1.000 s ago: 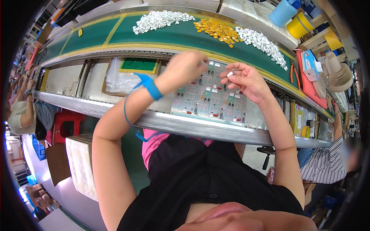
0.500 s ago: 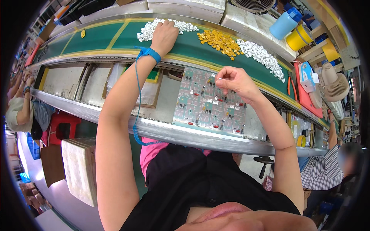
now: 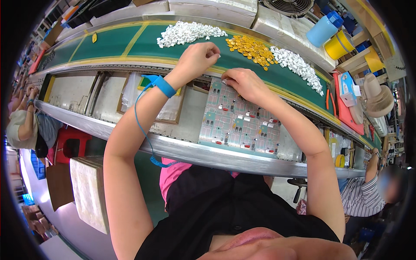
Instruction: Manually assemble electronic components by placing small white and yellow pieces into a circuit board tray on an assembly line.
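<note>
My left hand (image 3: 195, 61), with a blue wrist strap (image 3: 164, 86), hovers over the near edge of the green belt. Its fingers are pinched, and a small white component (image 3: 218, 56) peeks out at the fingertips. My right hand (image 3: 248, 85) reaches over the far left corner of a circuit board (image 3: 208, 138). Its thumb and fingers close on another small white component (image 3: 224, 81) at the board's surface. Red, black and white parts stand on the board. Beyond my left hand lies a pile of white components (image 3: 186, 34), with yellow disc-shaped parts (image 3: 249, 47) to its right.
A second white pile (image 3: 299, 67) lies further right on the green belt (image 3: 108, 45). A metal rail (image 3: 173, 147) runs along the near side. At the right are orange-handled pliers (image 3: 331, 102), a blue bottle (image 3: 324, 29) and a fan (image 3: 378, 97). A co-worker (image 3: 364, 197) is at far right.
My left hand has come back from the white pile toward me and to the right. My right hand has moved left to the board's far corner.
</note>
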